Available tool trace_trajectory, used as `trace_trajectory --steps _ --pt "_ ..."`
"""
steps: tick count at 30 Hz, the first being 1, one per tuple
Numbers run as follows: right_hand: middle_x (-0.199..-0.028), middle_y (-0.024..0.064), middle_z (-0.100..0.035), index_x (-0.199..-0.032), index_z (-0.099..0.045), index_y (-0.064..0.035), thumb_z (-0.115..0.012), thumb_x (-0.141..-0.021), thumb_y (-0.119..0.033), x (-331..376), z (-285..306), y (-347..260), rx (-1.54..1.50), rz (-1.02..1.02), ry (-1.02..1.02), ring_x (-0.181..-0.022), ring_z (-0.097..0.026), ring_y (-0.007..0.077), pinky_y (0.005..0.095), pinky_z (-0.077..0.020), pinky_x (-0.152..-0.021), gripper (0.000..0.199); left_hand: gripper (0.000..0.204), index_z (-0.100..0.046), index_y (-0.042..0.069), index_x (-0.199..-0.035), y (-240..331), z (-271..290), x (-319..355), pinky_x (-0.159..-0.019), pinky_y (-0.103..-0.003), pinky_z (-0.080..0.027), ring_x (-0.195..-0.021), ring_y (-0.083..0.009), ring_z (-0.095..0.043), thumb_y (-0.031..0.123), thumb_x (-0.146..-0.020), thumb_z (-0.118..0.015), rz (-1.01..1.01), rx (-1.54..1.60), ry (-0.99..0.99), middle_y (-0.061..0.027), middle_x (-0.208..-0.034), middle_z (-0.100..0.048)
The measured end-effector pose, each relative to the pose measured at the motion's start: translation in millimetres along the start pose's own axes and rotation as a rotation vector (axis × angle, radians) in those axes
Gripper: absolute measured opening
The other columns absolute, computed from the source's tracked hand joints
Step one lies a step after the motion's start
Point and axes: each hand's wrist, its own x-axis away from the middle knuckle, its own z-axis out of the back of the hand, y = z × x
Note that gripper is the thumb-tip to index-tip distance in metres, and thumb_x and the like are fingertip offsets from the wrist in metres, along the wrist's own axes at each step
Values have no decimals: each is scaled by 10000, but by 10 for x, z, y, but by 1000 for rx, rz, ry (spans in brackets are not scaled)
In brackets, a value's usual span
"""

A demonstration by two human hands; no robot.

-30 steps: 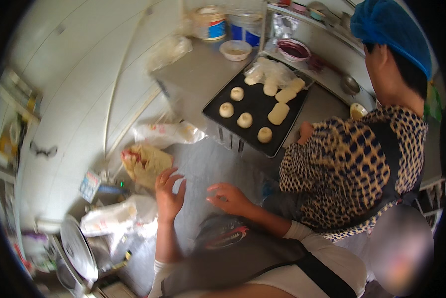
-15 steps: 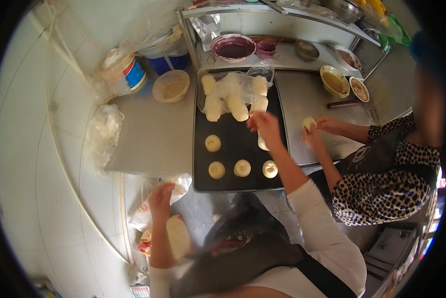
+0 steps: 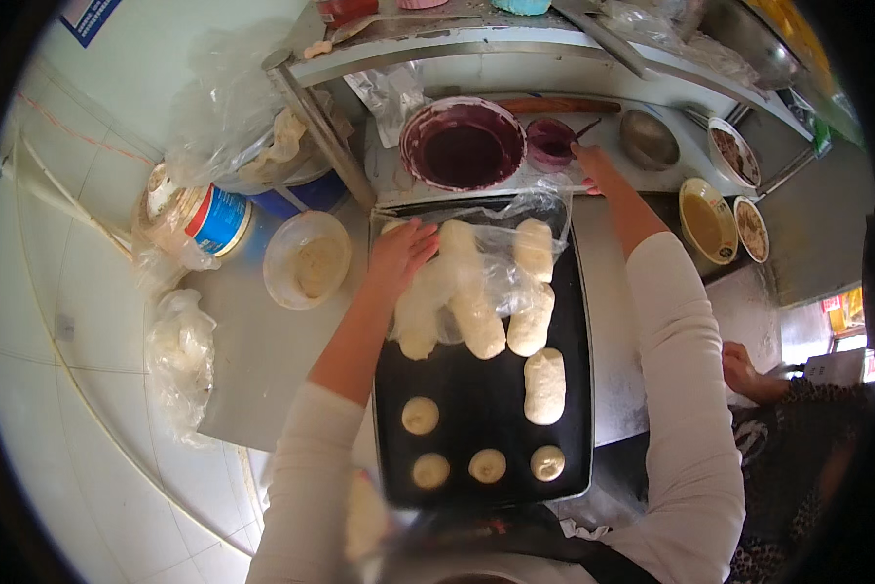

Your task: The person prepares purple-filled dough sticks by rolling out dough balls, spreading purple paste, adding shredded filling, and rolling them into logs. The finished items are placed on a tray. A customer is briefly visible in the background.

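My left hand lies with fingers stretched out over the far left of a black baking tray, at the clear plastic sheet and the dough under it. Elongated dough pieces lie partly covered by that sheet. An uncovered dough log and several small round buns sit nearer to me on the tray. My right hand reaches to the back shelf, its fingers closed at the right rim of a small purple bowl. A thin dark handle sticks up from this bowl.
A large bowl of dark purple paste stands left of the small one, with a metal bowl to the right. Filled bowls stand at the right. A plastic bowl sits left of the tray. A co-worker's hand is at the right.
My right hand has gone from the dough to the small purple bowl. My left hand has risen from below the table to the plastic sheet. The co-worker's dough piece is out of sight.
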Motion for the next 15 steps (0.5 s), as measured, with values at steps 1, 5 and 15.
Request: trace_trajectory --steps 1,5,15 --pt "-871 146 -593 -1081 -568 -49 -446 -917 -368 -57 11 -22 7 -53 -82 -749 -610 249 364 -494 -493 379 293 -489 -45 -1134 -22 -97 -266 -924 -393 -494 -1016 -308 -579 149 -917 -527 18 44 18 -202 -1122 -573" --pt "-690 129 -558 -1004 -562 -72 -437 -921 -282 -199 3 53 -195 -67 -278 -551 -572 199 334 -440 -414 258 323 -445 -54 -1169 -18 -356 -867 -935 -437 -498 -1057 -362 -557 99 -899 -534 91 264 -167 -220 -1144 -547" --pt "-566 130 -545 -813 -550 -56 -396 -920 -280 117 -273 684 -327 73 -58 -448 -553 222 376 -426 -398 292 136 -519 -40 -943 139 -660 -495 -930 -508 -471 -961 -335 -568 15 -829 -470 -167 155 -116 -176 -1026 -569"
